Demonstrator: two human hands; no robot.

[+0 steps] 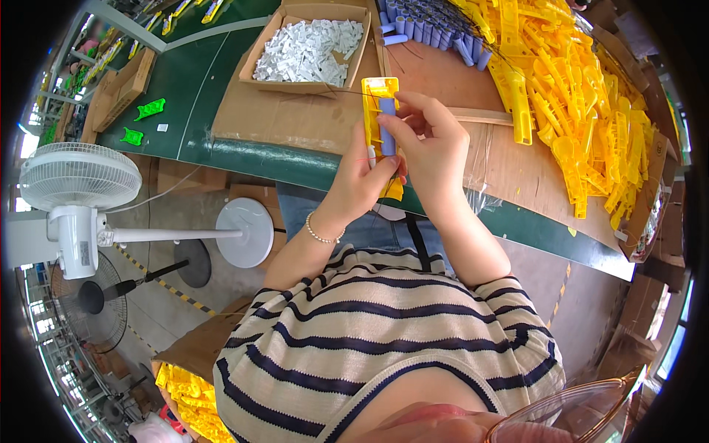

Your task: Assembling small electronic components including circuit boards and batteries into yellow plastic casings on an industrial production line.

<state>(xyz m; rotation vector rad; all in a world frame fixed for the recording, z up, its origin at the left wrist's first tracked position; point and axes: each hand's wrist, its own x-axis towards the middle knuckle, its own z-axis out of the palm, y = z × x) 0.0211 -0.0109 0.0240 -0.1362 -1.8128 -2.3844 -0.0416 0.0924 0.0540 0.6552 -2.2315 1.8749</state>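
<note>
While both of my hands work above the near edge of the bench, my left hand (354,181) is closed around the lower part of a flat yellow plastic piece (379,100), which stands upright at about 12 o'clock from that hand. My right hand (432,151) sits at 3 o'clock of the piece, fingers narrowed to a pinch on a small lilac cylinder (388,122) that lies against the face of the yellow piece. A bead bracelet (323,235) circles my left wrist.

At 11 o'clock from my hands, an open cardboard box (258,55) holds white plastic parts (306,48). At 1 o'clock lies a row of lilac cylinders (425,29); at 2 o'clock a large heap of yellow plastic parts (576,96) covers the bench. Two green plastic parts (144,122) rest on the green surface at 9 o'clock. A white standing fan (77,184) stands on the floor at 8 o'clock.
</note>
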